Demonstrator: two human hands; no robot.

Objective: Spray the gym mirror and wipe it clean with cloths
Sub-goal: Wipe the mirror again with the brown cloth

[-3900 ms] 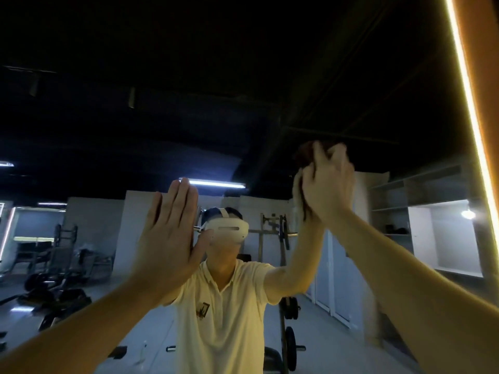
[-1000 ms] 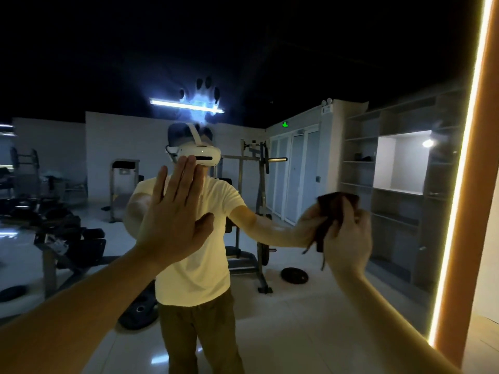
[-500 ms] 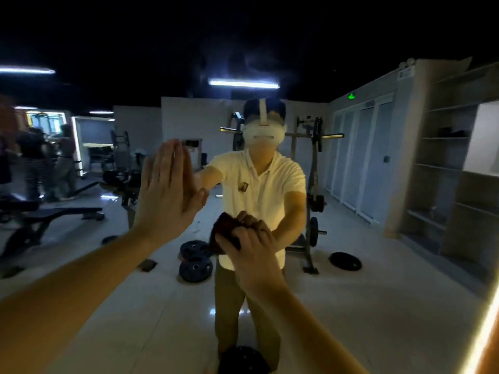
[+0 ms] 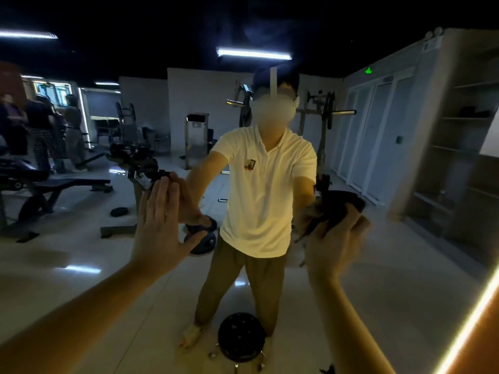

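The gym mirror [image 4: 378, 279] fills nearly the whole head view and reflects me and the room. My left hand [image 4: 159, 233] lies flat against the glass with straight fingers, left of centre. My right hand [image 4: 334, 247] grips a bunched dark cloth [image 4: 337, 206] against the glass at mid-height, right of centre; this hand is blurred. No spray bottle is in view.
A lit strip [image 4: 469, 327] and orange frame edge run along the mirror's lower right. A round black stool [image 4: 241, 337] shows at the bottom centre. The reflection shows weight benches, a rack, plates on the floor, shelves at right and several people far left.
My right hand has carried the cloth down from high on the glass, left across the middle, and now back to the right. My left hand stays flat on the mirror.
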